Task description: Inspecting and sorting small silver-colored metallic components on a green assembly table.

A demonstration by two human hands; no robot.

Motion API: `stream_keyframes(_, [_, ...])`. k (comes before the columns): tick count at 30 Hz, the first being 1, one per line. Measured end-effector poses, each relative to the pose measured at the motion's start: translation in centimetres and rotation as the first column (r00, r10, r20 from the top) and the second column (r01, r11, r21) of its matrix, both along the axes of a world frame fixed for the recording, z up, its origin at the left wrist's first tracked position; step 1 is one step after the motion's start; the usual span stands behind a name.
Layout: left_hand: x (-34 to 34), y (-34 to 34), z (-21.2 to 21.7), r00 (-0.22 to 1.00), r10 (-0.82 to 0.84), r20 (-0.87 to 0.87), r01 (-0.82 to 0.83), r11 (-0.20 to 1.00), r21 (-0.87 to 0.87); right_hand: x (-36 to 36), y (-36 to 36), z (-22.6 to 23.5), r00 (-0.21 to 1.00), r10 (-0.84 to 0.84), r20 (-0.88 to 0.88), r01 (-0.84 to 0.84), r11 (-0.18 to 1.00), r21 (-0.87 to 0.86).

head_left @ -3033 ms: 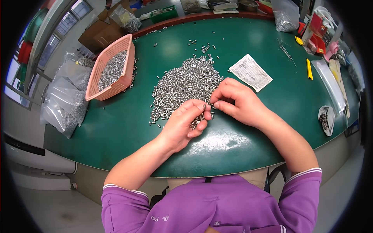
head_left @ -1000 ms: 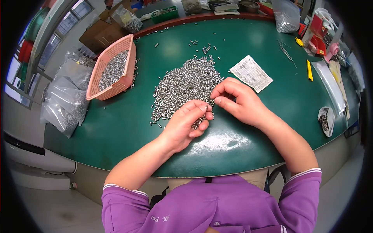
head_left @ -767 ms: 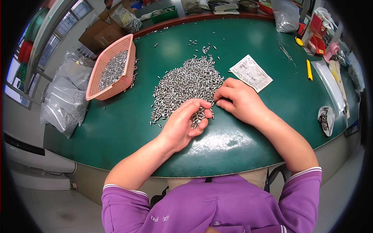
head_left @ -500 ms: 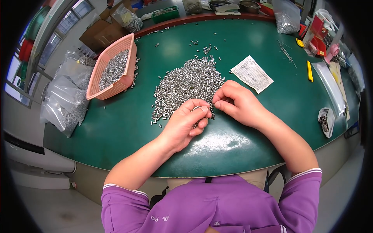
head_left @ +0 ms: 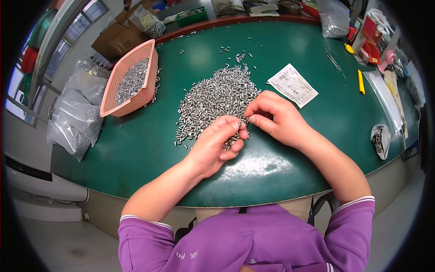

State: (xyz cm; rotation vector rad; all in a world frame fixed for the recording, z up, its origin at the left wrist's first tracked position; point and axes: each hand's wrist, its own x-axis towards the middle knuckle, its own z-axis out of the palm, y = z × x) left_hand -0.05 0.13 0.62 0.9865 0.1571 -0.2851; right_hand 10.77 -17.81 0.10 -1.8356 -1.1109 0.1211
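Note:
A heap of small, shiny, silver-grey metal pieces, short and rounded like pins, lies on the green table. At the heap's near edge my left hand is closed round a small handful of these pieces, some showing between thumb and curled fingers. One piece seems to stick up at its thumb tip. Just to the right, my right hand has thumb and forefinger brought together close to the left fingertips. Whatever it pinches is too small to make out.
A pink plastic basket with more metal pieces stands at the left, beside filled clear bags. Right of the heap lies a written paper slip. Farther right are a yellow cutter knife, thin tweezers-like tools and a small white dish.
My left thumb and fingers have loosened slightly, showing more of the metal pieces in the palm. The right hand has shifted a little left and up, toward the left fingertips.

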Motion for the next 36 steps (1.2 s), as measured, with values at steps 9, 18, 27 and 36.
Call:
stream_keyframes(9, [0.0,0.2,0.0,0.999,0.047,-0.024,-0.049,0.997,-0.067,0.3,-0.3,-0.8,0.927,-0.022,0.374,0.100,0.976,-0.192])
stream_keyframes(18, [0.1,0.0,-0.3,0.998,0.045,-0.041,-0.046,0.999,-0.011,-0.5,0.0,0.7,0.980,0.091,-0.175,-0.085,0.995,0.042])
stream_keyframes(27, [0.0,0.0,-0.5,1.000,-0.005,-0.013,0.004,1.000,-0.010,-0.7,0.0,0.9,0.983,0.094,-0.156,-0.081,0.993,0.089])
stream_keyframes(36, [-0.1,0.0,0.2,0.999,0.036,-0.036,-0.037,0.999,-0.024,0.8,-0.7,-0.5,0.929,-0.148,0.340,0.206,0.968,-0.142])
